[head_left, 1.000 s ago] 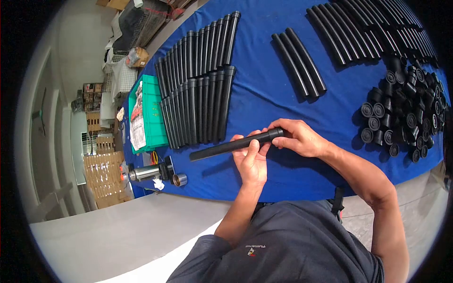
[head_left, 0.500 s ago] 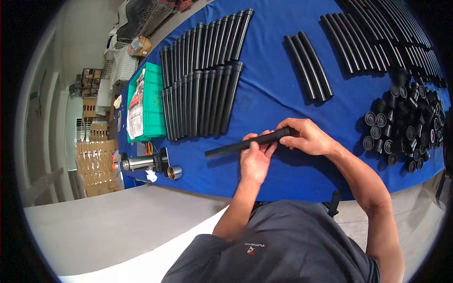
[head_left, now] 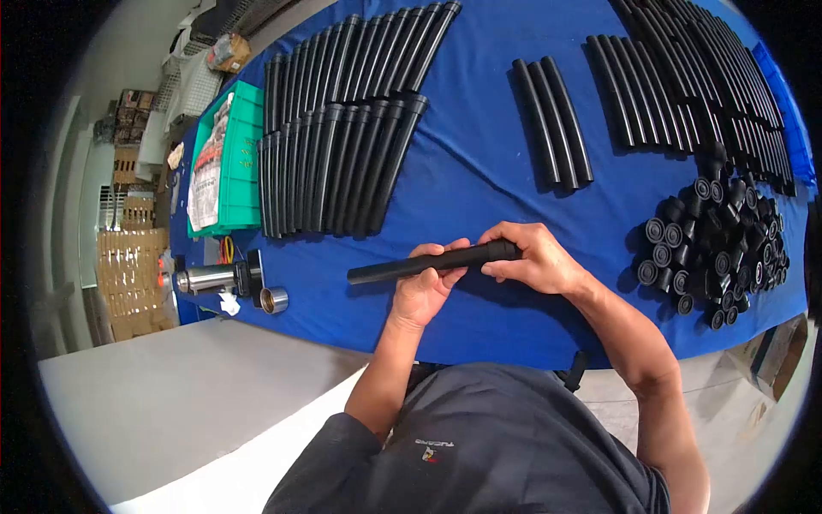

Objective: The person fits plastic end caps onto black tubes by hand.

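I hold a long black tube (head_left: 390, 267) level above the blue-covered table (head_left: 479, 171), near its front edge. My left hand (head_left: 425, 284) grips the tube around its middle from below. My right hand (head_left: 527, 257) closes over the wider capped end (head_left: 501, 250) at the tube's right. Rows of capped black tubes (head_left: 334, 163) lie side by side to the upper left. Three plain tubes (head_left: 552, 120) lie apart at centre back. A heap of black end caps (head_left: 719, 240) sits to the right of my right hand.
Many more plain black tubes (head_left: 693, 77) line the back right. A green crate (head_left: 227, 163) with printed paper stands at the left end. A metal cylinder tool (head_left: 214, 277), a small metal ring (head_left: 274, 300) and orange-handled scissors (head_left: 225, 248) lie at the front left corner.
The view has shifted, so the table contents sit further right and lower in frame. Both hands keep their hold on the tube, which has tilted closer to level.
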`<action>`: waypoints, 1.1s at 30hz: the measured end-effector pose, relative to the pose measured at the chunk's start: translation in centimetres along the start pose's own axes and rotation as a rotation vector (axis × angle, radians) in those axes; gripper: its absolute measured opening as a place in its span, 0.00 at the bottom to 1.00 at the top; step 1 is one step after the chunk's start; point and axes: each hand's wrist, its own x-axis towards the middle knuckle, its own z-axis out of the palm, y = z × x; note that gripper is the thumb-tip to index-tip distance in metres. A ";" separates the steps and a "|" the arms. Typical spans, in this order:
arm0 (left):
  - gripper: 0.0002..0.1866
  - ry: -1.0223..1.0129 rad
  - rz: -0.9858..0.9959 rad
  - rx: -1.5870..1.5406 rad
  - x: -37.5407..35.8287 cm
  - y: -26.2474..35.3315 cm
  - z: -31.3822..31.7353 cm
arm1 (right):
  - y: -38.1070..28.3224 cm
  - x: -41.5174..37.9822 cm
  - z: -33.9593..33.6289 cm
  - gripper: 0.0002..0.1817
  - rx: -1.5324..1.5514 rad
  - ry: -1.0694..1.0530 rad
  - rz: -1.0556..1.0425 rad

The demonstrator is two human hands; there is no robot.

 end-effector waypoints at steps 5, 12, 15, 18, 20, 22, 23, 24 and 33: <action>0.20 0.035 0.010 -0.036 0.1 0.0 0.5 | -0.6 -0.1 0.2 0.19 -0.115 0.016 -0.041; 0.19 0.043 0.011 -0.006 -0.1 -0.2 0.8 | 0.3 0.0 -0.2 0.20 -0.306 0.011 -0.187; 0.19 0.049 0.020 -0.001 0.0 -0.1 0.9 | 0.1 -0.1 -0.2 0.20 -0.296 0.020 -0.185; 0.20 0.047 0.022 -0.021 -0.1 -0.2 0.7 | 0.5 0.0 -0.2 0.19 -0.309 0.033 -0.223; 0.19 0.100 0.014 -0.010 -0.2 -0.2 1.1 | 1.1 0.0 0.0 0.19 -0.272 0.054 -0.248; 0.19 0.086 0.051 0.024 -0.5 -0.6 -0.2 | 1.0 0.1 -0.1 0.19 -0.257 0.034 -0.246; 0.20 0.106 0.053 0.008 -0.7 -0.5 0.1 | 1.1 0.1 0.0 0.19 -0.255 0.030 -0.255; 0.20 0.097 0.043 -0.004 -0.8 -0.4 -0.2 | 1.3 0.1 0.1 0.19 -0.251 0.027 -0.265; 0.21 0.039 -0.017 -0.144 -1.3 0.8 -0.3 | 2.2 -0.6 1.5 0.20 -0.539 0.109 -0.599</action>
